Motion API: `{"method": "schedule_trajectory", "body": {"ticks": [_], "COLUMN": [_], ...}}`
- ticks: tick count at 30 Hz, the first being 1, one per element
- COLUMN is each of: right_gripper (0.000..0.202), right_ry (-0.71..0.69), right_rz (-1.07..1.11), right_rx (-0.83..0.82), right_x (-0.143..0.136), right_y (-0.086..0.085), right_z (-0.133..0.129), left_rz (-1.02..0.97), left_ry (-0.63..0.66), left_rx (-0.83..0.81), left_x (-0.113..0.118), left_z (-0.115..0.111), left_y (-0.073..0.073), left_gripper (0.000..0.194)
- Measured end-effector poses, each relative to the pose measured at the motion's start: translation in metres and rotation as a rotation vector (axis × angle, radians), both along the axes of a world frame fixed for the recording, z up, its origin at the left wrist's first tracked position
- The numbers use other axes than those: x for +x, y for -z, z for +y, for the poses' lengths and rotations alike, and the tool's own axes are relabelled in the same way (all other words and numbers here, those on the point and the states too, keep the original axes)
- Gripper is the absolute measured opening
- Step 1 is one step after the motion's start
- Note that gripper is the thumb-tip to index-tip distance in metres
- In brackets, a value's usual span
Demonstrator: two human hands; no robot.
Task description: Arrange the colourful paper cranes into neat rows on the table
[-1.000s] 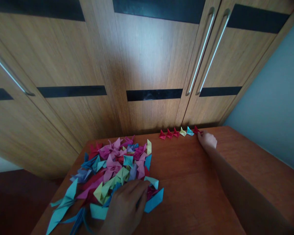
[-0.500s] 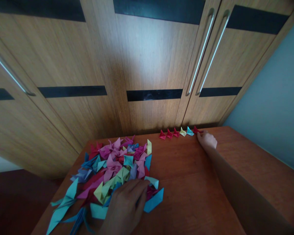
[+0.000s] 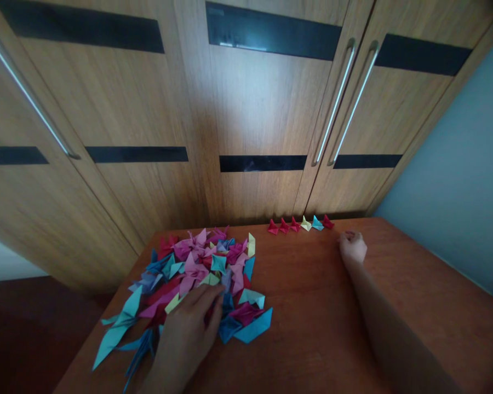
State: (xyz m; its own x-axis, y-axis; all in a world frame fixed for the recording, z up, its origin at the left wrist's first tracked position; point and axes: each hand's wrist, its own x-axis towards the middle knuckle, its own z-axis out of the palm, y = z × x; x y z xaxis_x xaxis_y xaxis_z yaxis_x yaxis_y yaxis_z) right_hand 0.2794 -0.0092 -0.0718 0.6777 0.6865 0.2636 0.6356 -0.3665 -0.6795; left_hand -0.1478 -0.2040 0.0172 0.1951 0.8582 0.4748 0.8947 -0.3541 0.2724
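A heap of folded paper cranes [image 3: 194,271] in pink, red, blue, green and yellow lies on the left of the wooden table [image 3: 299,295]. My left hand [image 3: 191,323] rests over the heap's front part, its fingers bent down among the cranes; what its fingertips hold, if anything, is hidden. Along the table's back edge stands a row of small folded pieces: several red ones [image 3: 284,225], a yellow one [image 3: 306,223] and a light blue one [image 3: 317,222]. Just right of and in front of the row's last red piece [image 3: 327,221], my right hand [image 3: 352,246] is closed, with nothing visible in it.
Behind the table rises a wooden cabinet [image 3: 258,197] with dark strips and long metal handles [image 3: 355,104]. A pale blue wall [image 3: 456,186] stands on the right. The dark floor [image 3: 33,328] shows at the lower left.
My right hand has let go of the last red piece and drawn back slightly from the row. My left hand has shifted left over the heap. The camera view has moved a little.
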Motion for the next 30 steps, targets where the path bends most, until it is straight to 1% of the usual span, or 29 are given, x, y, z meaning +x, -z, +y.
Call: {"method": "schedule_trajectory", "body": {"ticks": [3, 7, 12, 15, 18, 24, 27, 30], "right_gripper": [0.035, 0.034, 0.033, 0.034, 0.034, 0.036, 0.037, 0.036], "right_ry": [-0.023, -0.073, -0.149, -0.201, -0.241, -0.259, -0.265, -0.268], "right_rz": [0.045, 0.096, 0.133, 0.145, 0.147, 0.150, 0.151, 0.147], "right_rx": [0.036, 0.075, 0.104, 0.119, 0.129, 0.142, 0.145, 0.144], "right_x": [-0.009, -0.022, -0.035, -0.041, -0.044, -0.044, -0.044, -0.044], "right_y": [0.003, 0.004, 0.004, 0.003, 0.003, 0.004, 0.005, 0.005], "right_z": [-0.012, -0.026, -0.042, -0.050, -0.054, -0.055, -0.054, -0.054], "left_rz": [0.041, 0.128, 0.202, 0.236, 0.247, 0.250, 0.269, 0.237], "left_ry": [0.009, -0.027, -0.070, -0.114, -0.155, -0.221, -0.200, -0.162], "left_rx": [-0.023, -0.023, -0.038, -0.043, -0.066, -0.162, -0.165, -0.130], "left_x": [0.000, -0.002, -0.008, -0.010, -0.011, -0.008, -0.009, -0.013], "left_z": [-0.015, -0.035, -0.048, -0.049, -0.048, -0.045, -0.045, -0.045], "left_y": [0.009, 0.025, 0.039, 0.042, 0.041, 0.037, 0.040, 0.046], "left_gripper": [0.024, 0.025, 0.026, 0.028, 0.031, 0.038, 0.035, 0.030]}}
